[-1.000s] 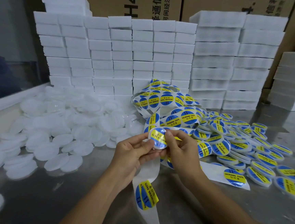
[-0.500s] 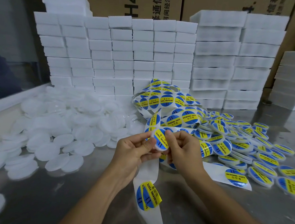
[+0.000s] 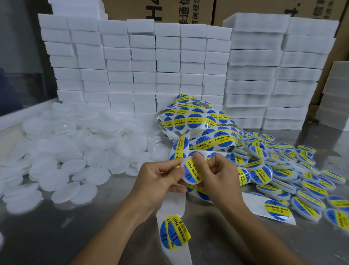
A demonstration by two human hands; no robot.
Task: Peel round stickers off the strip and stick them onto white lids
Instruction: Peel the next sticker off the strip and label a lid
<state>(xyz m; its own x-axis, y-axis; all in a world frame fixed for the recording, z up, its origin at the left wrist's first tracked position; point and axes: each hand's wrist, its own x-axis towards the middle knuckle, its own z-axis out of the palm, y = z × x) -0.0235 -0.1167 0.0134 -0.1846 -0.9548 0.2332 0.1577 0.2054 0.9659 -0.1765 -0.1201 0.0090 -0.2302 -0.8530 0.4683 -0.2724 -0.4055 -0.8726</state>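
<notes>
Bare lids left, stickered lids right.

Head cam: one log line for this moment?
step: sticking | left hand: holds lid | right hand: thumb presses sticker onto lid | strip: hangs below | bare lids: left | done lids: right

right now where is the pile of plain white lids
In the head view, the pile of plain white lids lies left of the left hand, before the foam block stacks.

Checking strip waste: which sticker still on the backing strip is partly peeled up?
The sticker on the strip hanging below the left hand: its right edge curls off the backing; the others lie flat.
</notes>
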